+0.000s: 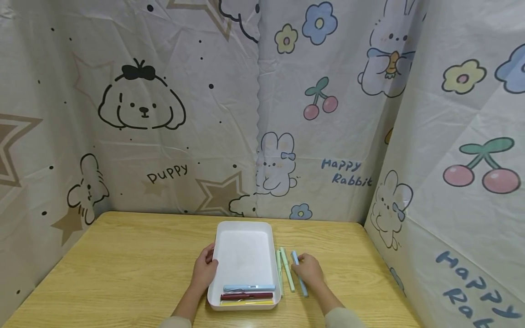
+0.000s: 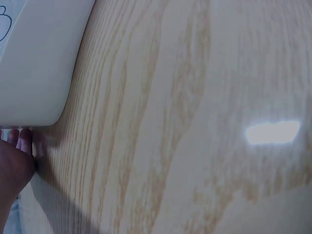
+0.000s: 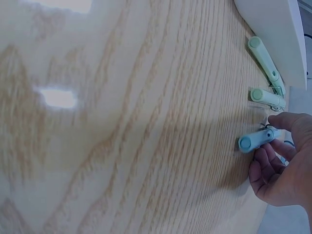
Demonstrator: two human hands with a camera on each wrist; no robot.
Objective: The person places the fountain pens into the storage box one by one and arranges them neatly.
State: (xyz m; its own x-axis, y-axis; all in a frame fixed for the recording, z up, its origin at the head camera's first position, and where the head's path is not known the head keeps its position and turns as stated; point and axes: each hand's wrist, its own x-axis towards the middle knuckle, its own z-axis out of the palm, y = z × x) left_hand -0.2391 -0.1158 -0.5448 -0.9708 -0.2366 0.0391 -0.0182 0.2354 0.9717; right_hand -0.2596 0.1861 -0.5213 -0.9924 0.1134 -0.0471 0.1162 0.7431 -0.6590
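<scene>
A white tray [image 1: 243,259] lies lengthwise in front of me. Along its near end lie a light blue pen [image 1: 249,288], a dark red pen [image 1: 246,296] and a yellow pen [image 1: 246,302]. My left hand [image 1: 204,269] holds the tray's left side, thumb at the rim; the wrist view shows only part of that hand [image 2: 14,161]. Right of the tray, my right hand [image 1: 310,272] pinches another blue pen [image 3: 254,140] between thumb and finger, its near end over the tabletop. Two light green pens [image 1: 288,269] [image 3: 263,58] lie between that pen and the tray.
The wood-grain table [image 1: 143,259] extends to both sides of the tray. Printed cloth curtains [image 1: 172,146] hang behind it and at the sides, close to the table's edges. Bright light reflections show on the tabletop in both wrist views.
</scene>
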